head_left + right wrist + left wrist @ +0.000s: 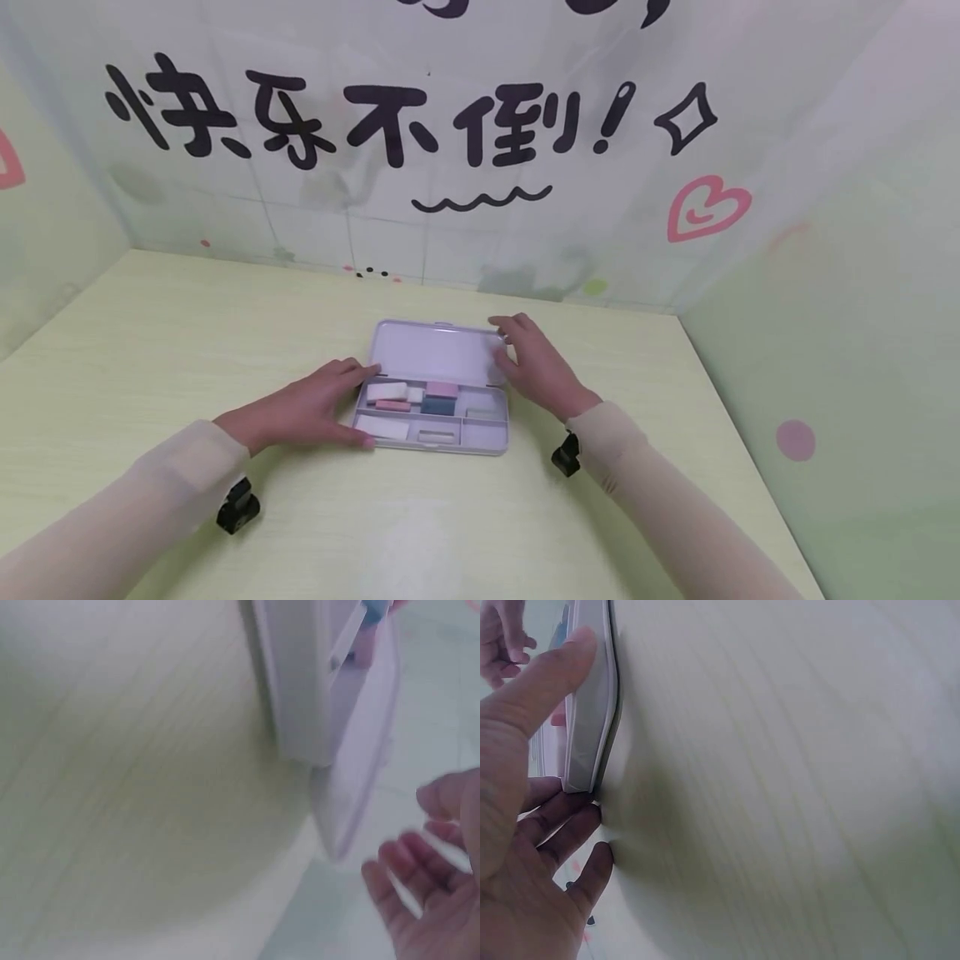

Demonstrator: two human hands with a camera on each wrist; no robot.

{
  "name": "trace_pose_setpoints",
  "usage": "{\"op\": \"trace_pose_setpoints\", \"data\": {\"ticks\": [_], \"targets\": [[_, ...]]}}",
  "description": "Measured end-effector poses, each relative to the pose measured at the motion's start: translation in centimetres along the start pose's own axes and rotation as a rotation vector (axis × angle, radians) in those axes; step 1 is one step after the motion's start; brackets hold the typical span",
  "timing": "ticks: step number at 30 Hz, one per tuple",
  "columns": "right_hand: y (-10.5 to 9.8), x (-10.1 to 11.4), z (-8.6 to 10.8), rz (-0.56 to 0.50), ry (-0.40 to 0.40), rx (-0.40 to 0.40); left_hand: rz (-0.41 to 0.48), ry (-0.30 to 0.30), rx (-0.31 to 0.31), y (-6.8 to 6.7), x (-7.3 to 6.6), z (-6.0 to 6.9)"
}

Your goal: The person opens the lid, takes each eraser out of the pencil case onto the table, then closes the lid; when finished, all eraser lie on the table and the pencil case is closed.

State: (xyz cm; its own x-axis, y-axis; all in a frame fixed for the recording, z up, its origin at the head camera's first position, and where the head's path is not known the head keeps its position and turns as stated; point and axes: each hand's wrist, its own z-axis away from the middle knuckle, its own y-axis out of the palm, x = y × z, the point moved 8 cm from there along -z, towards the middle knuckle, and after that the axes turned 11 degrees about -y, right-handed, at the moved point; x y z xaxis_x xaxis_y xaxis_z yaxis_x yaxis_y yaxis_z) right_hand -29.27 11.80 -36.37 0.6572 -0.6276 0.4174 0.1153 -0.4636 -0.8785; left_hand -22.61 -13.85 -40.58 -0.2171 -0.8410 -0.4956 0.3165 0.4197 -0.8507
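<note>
A flat lilac pencil box (486,435) lies on the table with its lid (435,354) swung back. Small eraser-like blocks fill several of its compartments: a white one (386,392), a pink one (442,389) and a dark blue one (438,407) among them. My left hand (311,410) holds the box's left end, the thumb at the front corner and the fingers round the back; the left wrist view shows the box's side wall (591,712) between them. By the lid's right edge is my right hand (543,371), its fingers loosely bent; the right wrist view shows it apart from the lid.
The pale wooden table (420,525) meets a printed back wall (390,242) behind the box and a green side wall (847,350) on the right. Black wrist cameras hang below both sleeves, close to the tabletop.
</note>
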Motion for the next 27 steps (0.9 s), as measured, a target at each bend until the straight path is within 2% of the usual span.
{"op": "trace_pose_setpoints", "data": {"ticks": [2,4,8,10,12,15,20,27], "targets": [[0.3,2.2,0.2,0.006,-0.119,0.061,-0.001,0.002,0.0,0.1,0.0,0.0],[1.1,4.3,0.5,0.002,-0.224,0.169,-0.002,0.002,-0.001,0.2,0.0,0.0],[2.9,7.7,1.6,0.018,-0.36,0.386,0.003,-0.001,0.003,0.3,0.0,0.0],[3.5,9.0,2.1,0.051,-0.417,0.441,0.004,-0.004,0.008,0.4,0.0,0.0],[3.8,10.0,2.4,0.081,-0.469,0.459,0.0,-0.004,0.012,0.4,0.0,0.0],[4.3,10.7,2.6,0.102,-0.498,0.475,-0.006,-0.003,0.01,0.3,0.0,-0.1],[5.3,10.5,2.6,0.142,-0.482,0.521,-0.004,-0.009,0.016,0.3,0.0,-0.1],[5.7,11.0,2.5,0.168,-0.504,0.551,-0.003,-0.007,0.013,0.2,0.0,0.1]]}}
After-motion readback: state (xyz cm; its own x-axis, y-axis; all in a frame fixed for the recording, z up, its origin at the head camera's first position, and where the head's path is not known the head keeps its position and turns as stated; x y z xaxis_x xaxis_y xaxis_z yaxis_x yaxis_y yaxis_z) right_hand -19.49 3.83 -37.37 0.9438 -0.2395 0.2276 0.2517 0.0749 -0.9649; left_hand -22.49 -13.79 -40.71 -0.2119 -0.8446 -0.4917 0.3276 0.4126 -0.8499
